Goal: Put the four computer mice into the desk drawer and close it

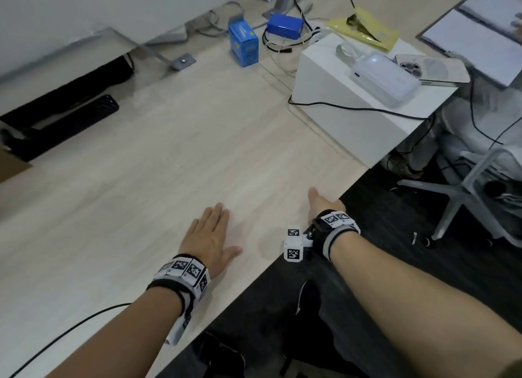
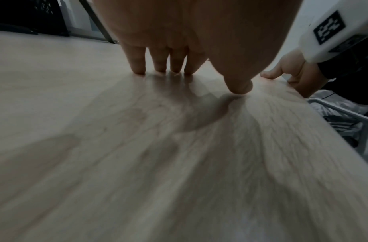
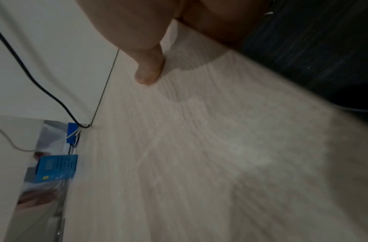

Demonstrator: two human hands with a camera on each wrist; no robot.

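Observation:
No computer mouse and no drawer show in any view. My left hand [image 1: 210, 236] lies flat, palm down, on the light wooden desk [image 1: 169, 166] near its front edge; the left wrist view shows its straight fingers [image 2: 162, 63] touching the top. My right hand [image 1: 322, 202] is at the desk's front edge to the right. Its thumb [image 3: 149, 70] rests on the desktop. The other fingers drop below the edge out of sight, so I cannot tell what they touch. From the left wrist view, the right hand [image 2: 286, 75] sits on the rim.
A white box [image 1: 353, 118] stands at the right with a clear case [image 1: 384, 78] and a phone [image 1: 432, 68] on it, and a black cable [image 1: 353, 108] crosses its side. Two blue boxes [image 1: 243, 46] and a yellow bag [image 1: 364, 27] lie behind. An office chair [image 1: 466, 185] is to the right.

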